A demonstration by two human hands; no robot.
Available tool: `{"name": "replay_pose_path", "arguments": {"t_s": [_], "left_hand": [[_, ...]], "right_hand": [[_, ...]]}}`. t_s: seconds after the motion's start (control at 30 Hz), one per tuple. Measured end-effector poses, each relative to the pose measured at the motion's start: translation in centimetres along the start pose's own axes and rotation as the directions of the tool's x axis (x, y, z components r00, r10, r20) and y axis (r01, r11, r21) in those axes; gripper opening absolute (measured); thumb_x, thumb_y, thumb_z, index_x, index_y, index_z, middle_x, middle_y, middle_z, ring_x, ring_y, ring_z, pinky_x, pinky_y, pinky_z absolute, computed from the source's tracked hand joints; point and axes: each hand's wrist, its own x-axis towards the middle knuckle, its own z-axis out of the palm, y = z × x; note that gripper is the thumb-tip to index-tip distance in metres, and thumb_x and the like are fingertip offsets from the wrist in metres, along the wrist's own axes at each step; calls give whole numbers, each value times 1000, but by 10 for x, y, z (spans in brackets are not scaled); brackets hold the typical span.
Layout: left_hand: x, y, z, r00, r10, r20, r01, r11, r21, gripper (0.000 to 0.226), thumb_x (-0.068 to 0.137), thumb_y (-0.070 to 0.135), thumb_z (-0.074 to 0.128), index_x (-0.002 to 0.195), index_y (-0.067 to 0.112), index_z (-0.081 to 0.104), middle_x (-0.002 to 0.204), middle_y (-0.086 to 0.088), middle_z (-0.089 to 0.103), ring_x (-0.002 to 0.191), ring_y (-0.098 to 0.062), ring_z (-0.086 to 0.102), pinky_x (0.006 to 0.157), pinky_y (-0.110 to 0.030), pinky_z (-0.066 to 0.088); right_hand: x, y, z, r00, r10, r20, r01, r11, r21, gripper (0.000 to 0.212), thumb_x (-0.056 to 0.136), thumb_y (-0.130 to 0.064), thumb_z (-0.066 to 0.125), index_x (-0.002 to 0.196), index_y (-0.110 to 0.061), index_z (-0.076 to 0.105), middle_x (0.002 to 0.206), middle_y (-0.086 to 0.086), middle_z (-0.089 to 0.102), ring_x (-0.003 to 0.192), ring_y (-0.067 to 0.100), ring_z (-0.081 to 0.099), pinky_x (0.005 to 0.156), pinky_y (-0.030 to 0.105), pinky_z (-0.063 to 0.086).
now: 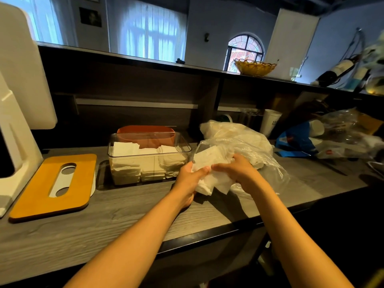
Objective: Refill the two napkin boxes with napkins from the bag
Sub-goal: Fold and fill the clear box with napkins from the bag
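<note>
Gripping napkins (209,179) near counter edge (207,235)

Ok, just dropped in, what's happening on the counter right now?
A person is holding a bundle of white paper napkins in both hands: the left hand grips it from the left, and the right hand grips it from above. Just behind lies the crumpled clear plastic bag. The clear plastic napkin box to the left stands open and already holds stacks. The box with the yellow wooden slotted lid is closed.
</note>
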Motion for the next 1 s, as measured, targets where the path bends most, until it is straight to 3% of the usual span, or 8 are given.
{"name": "replay_pose_path", "arguments": {"t_s": [0.17,0.33,0.5,0.57,0.67,0.83,0.93,1.0], "left_hand": [[-5,7,-1,972,-196,129,223,944,-243,37,98,39,52,127,18,60,121,-15,68,107,-32,64,97,-50,48],[0,2,-9,951,-235,202,293,897,-332,60,94,61,43,127,16,65,123,-16,68,114,-36,62,96,-46,49],[-5,7,-6,946,-218,238,287,907,-310,48,100,50,40,124,16,64,121,-16,68,111,-33,63,93,-45,49],[-8,6,-3,945,-230,231,292,913,-284,33,99,33,51,120,11,65,113,-16,71,103,-29,66,88,-41,51],[-4,1,-3,952,-249,175,286,931,-229,38,95,17,60,131,4,56,119,-19,68,108,-31,67,82,-41,56],[2,-2,-1,951,-261,163,295,924,-244,30,101,11,51,129,5,56,119,-20,68,93,-29,69,72,-42,60],[3,0,-4,949,-274,153,307,914,-265,22,101,14,50,122,11,57,105,-16,71,90,-30,69,73,-46,56],[4,0,-5,949,-284,139,312,909,-275,27,101,15,51,127,12,55,104,-15,71,89,-29,69,69,-45,57]], "right_hand": [[-4,1,-1,962,-65,-265,85,994,64,16,80,-14,77,78,-16,62,84,7,69,71,17,63,63,32,53],[-8,-3,-7,999,-5,-46,33,774,632,24,87,-15,70,109,-9,63,97,10,73,83,23,71,59,32,58],[3,23,27,982,147,-117,-60,834,548,32,85,-7,72,115,-5,62,101,14,72,89,29,70,72,41,59],[5,32,33,982,136,-128,-45,836,546,29,86,-5,71,114,-4,63,99,15,72,85,28,71,68,37,59],[6,38,34,987,72,-142,11,856,517,25,88,-8,70,112,-5,65,102,16,73,90,30,72,73,39,59],[5,34,26,971,-34,-235,118,928,354,8,92,-23,67,88,-17,71,85,5,75,80,19,72,72,36,59],[4,35,14,946,-30,-324,120,957,263,19,89,-29,70,73,-19,69,79,7,73,79,25,71,75,46,59],[-3,30,3,906,-44,-421,146,966,214,23,90,-26,68,70,-17,62,79,13,67,74,26,64,71,43,55]]}}
